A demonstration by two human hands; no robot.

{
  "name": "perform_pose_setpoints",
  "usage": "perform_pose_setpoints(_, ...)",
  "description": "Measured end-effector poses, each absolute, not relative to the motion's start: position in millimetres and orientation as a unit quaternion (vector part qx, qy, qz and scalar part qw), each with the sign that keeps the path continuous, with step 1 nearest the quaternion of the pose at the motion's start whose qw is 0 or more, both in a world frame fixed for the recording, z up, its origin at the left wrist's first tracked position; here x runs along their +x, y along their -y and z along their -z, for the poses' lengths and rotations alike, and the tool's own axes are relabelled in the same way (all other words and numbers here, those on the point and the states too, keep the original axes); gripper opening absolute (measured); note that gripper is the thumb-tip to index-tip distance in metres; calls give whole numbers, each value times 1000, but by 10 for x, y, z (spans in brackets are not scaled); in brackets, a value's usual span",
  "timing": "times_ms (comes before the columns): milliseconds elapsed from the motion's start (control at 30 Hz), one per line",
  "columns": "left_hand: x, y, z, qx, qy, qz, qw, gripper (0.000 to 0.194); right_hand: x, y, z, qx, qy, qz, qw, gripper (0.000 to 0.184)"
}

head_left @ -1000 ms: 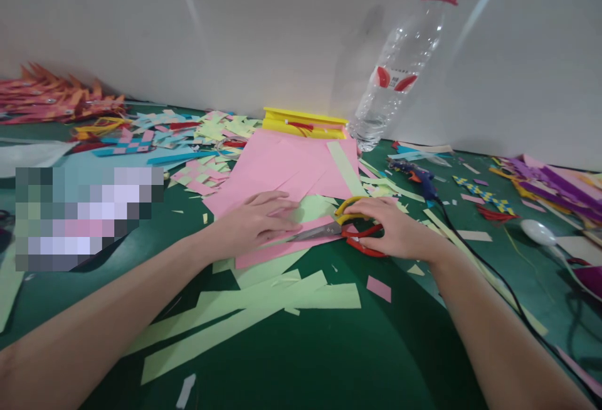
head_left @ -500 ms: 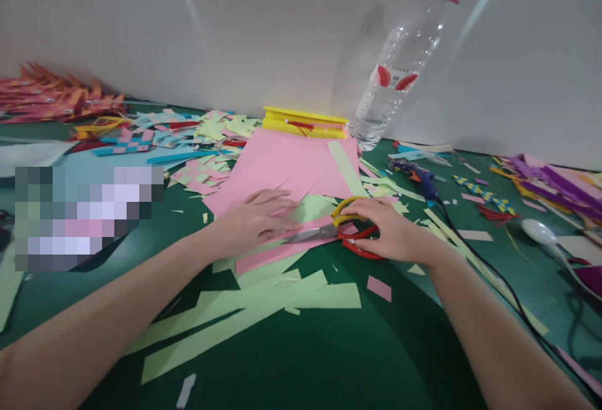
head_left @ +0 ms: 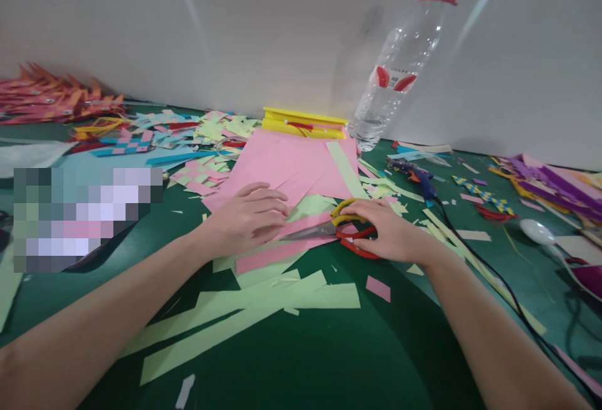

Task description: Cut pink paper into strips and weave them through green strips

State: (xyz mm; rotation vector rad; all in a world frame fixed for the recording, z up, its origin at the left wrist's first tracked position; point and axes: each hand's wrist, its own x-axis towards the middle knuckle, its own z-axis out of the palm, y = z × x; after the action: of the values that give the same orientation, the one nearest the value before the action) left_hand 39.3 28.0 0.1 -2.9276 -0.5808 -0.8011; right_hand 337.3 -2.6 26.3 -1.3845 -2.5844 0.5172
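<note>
My right hand (head_left: 395,228) grips a pair of scissors (head_left: 313,232) with yellow and red handles, fingers at the yellow loop and thumb by the red one. The blades point left and lie across strips of pink (head_left: 268,256) and light green paper. Just left of the blade tips, my left hand (head_left: 251,219) is open, its fingers stretched out and slightly curled over the papers. Beyond it lies a large pink sheet (head_left: 282,153) with a pale green strip (head_left: 343,168) on it. Whether the left palm touches the paper is hidden.
A clear plastic bottle (head_left: 399,62) leans on the wall behind a yellow folded strip (head_left: 305,123). To the right are a blue glue gun (head_left: 418,178) with a black cord and a white spoon (head_left: 538,232). Green strips (head_left: 277,297) lie in front; paper scraps (head_left: 174,131) cover the back left.
My left hand has drawn slightly left and up off the paper's edge, its fingers now farther from the blades. My right hand and the scissors have hardly moved.
</note>
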Motion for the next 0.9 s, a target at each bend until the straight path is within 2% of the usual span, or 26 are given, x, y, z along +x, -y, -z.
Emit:
perform_pose_setpoints(167,363,-288,-5,-957,159,243,11,19,3415,30,-287,-469,863,-163,91,36)
perform_pose_setpoints(367,345,-310,44,-964,184,193,3,27,3470,33,-320,-471,863,-155,101,37)
perform_pose_setpoints(900,330,-330,83,-965,213,154,-28,33,3393,32,-251,-466,865,-160,95,37)
